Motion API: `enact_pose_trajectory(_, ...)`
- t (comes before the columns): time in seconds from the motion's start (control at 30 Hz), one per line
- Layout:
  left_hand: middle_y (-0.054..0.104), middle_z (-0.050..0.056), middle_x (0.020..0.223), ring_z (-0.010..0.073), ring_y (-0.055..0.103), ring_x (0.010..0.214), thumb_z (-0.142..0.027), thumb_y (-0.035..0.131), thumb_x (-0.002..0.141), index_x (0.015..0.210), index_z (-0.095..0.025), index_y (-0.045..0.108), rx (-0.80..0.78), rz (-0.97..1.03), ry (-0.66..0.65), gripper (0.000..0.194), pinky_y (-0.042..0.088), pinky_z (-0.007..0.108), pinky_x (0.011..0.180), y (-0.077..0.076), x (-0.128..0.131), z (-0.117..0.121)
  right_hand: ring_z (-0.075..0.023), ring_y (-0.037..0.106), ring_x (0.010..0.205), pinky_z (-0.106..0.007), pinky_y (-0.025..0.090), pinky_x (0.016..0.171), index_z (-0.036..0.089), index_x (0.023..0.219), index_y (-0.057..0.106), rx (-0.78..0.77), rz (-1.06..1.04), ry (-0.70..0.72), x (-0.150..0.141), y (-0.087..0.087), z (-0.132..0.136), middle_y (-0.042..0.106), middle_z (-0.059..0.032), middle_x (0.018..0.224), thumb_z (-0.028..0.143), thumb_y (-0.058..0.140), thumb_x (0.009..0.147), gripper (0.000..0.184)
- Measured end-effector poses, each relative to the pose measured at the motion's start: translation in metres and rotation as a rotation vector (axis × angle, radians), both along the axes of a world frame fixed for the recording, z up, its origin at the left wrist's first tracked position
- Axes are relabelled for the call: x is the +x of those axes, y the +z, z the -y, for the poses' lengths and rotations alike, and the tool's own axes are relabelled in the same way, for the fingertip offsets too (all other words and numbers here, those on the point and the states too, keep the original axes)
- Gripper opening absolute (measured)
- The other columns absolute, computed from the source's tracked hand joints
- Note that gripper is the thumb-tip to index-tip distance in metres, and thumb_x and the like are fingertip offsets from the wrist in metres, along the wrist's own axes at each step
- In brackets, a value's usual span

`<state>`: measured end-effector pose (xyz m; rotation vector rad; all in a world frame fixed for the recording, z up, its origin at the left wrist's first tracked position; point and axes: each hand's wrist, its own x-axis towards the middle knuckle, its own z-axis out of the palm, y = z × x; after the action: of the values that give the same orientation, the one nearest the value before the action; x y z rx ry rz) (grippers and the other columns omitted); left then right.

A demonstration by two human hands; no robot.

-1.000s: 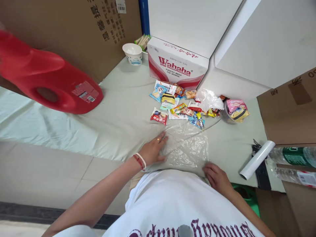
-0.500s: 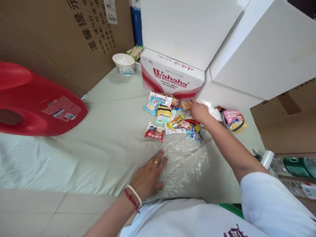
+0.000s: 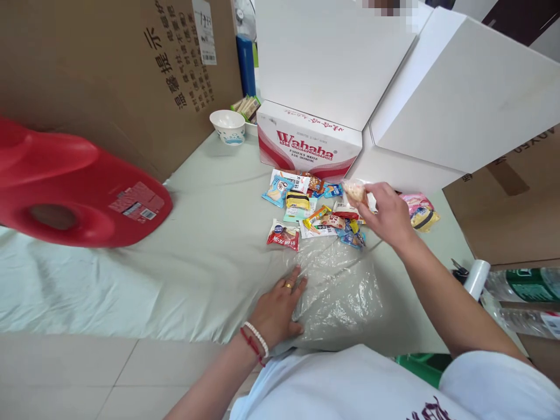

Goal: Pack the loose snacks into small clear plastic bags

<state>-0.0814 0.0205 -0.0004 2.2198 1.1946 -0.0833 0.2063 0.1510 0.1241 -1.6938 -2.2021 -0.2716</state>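
Observation:
Between the thumb and fingers of my right hand [image 3: 387,213] is a small wrapped snack [image 3: 355,191], lifted above the right side of the snack pile. My left hand [image 3: 280,309] lies flat with fingers spread, on the left edge of a clear plastic bag [image 3: 341,291] spread on the cloth. Just beyond the bag lie several packaged snacks: a red-and-white packet [image 3: 283,235], a light blue packet [image 3: 277,191], a yellow packet with a dark band [image 3: 297,200], an orange-yellow stick packet [image 3: 317,216] and a blue packet [image 3: 351,234].
A white-and-red Wahaha carton [image 3: 308,143] stands behind the snacks. A paper bowl [image 3: 228,127] is at the back left, a big red plastic jug [image 3: 87,186] at far left. To the right are a pink packet [image 3: 415,203], a white roll [image 3: 476,279] and plastic bottles [image 3: 527,286].
My right hand has picked up the wrapped snack from the back of the pile and moved right and toward me. My left hand stays flat on the bag. The view has shifted slightly.

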Motion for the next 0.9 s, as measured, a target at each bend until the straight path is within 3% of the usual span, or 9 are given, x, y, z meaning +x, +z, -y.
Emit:
enact_pose_trajectory(0.07,0.014,0.010,0.172,0.0365,0.047,0.142,-0.036,0.081,0.067,0.155,-0.029,0.039,0.018,-0.004,0.003,0.098,0.057,0.047,0.096,-0.001,0.001,0.002,-0.0267,0.063,0.099,-0.033,0.049,0.075,0.020,0.127,0.060,0.013,-0.027,0.021,-0.006,-0.011,0.045,0.064,-0.0127,0.117,0.037,0.051,0.099,0.033)
enact_pose_trajectory(0.17,0.016,0.011,0.171,0.0367,0.047,0.142,-0.036,0.081,0.068,0.156,-0.028,0.037,0.030,-0.013,0.007,0.099,0.056,0.048,0.097,-0.002,0.002,0.006,-0.0267,0.064,0.100,-0.034,0.050,0.074,0.023,0.126,0.061,-0.117,0.035,0.125,-0.025,-0.048,0.101,0.066,-0.0132,0.121,0.032,0.052,0.099,0.030)
enact_pose_trajectory(0.33,0.017,0.011,0.171,0.0315,0.041,0.148,-0.041,0.072,0.082,0.159,-0.027,0.028,0.040,0.007,0.062,0.089,0.055,0.044,0.101,-0.002,-0.006,0.012,-0.0261,0.066,0.097,-0.036,0.054,0.078,0.022,0.124,0.063,-0.445,0.121,0.241,-0.047,-0.107,0.149,0.066,-0.0137,0.122,0.021,0.053,0.098,0.028)
enact_pose_trajectory(0.43,0.027,0.012,0.169,0.0306,0.047,0.144,-0.043,0.063,0.090,0.156,-0.026,0.034,0.057,-0.014,0.142,0.074,0.056,0.043,0.098,-0.002,-0.014,0.019,-0.0260,0.066,0.106,-0.037,0.056,0.082,0.023,0.135,0.057,-0.551,-0.011,0.290,-0.039,-0.111,0.160,0.059,-0.0151,0.134,0.027,0.053,0.099,0.036)
enact_pose_trajectory(0.57,0.029,0.017,0.167,0.0386,0.050,0.137,-0.036,0.064,0.090,0.149,-0.022,0.047,0.242,-0.067,0.249,0.063,0.052,0.052,0.101,-0.002,-0.019,0.034,-0.0240,0.062,0.115,-0.038,0.057,0.089,0.026,0.135,0.055,-0.558,-0.291,0.389,-0.003,-0.097,0.176,0.057,-0.0131,0.134,0.030,0.051,0.102,0.034)
enact_pose_trajectory(0.67,0.036,0.011,0.164,0.0360,0.044,0.143,-0.021,0.056,0.093,0.144,-0.028,0.052,0.395,0.073,0.047,0.051,0.036,0.060,0.116,-0.005,-0.022,0.044,-0.0276,0.058,0.119,-0.044,0.054,0.097,0.026,0.136,0.056,-0.593,-0.303,0.457,0.025,-0.094,0.196,0.058,-0.0137,0.132,0.039,0.066,0.094,0.044)
enact_pose_trajectory(0.77,0.045,0.010,0.159,0.0293,0.040,0.147,-0.022,0.055,0.092,0.137,-0.026,0.056,0.348,0.289,-0.248,0.045,0.030,0.055,0.123,-0.016,-0.027,0.048,-0.0312,0.052,0.127,-0.051,0.049,0.105,0.024,0.137,0.058,-0.618,-0.259,0.468,0.044,-0.105,0.215,0.056,-0.0151,0.138,0.038,0.070,0.091,0.049)
enact_pose_trajectory(0.83,0.048,0.015,0.156,0.0282,0.049,0.140,-0.029,0.056,0.093,0.124,-0.021,0.062,0.304,0.375,-0.279,0.033,0.036,0.051,0.120,-0.026,-0.029,0.047,-0.0285,0.054,0.125,-0.048,0.050,0.103,0.024,0.125,0.065,-0.587,-0.300,0.436,0.050,-0.113,0.221,0.058,-0.0139,0.135,0.030,0.060,0.098,0.028)
enact_pose_trajectory(0.9,0.055,0.014,0.149,0.0259,0.058,0.130,-0.028,0.052,0.097,0.102,-0.021,0.067,0.289,0.439,-0.229,0.017,0.041,0.048,0.116,-0.032,-0.030,0.044,-0.0247,0.059,0.115,-0.042,0.052,0.097,0.023,0.110,0.070,-0.567,-0.373,0.430,0.052,-0.117,0.218,0.064,-0.0123,0.125,0.024,0.050,0.102,0.022)
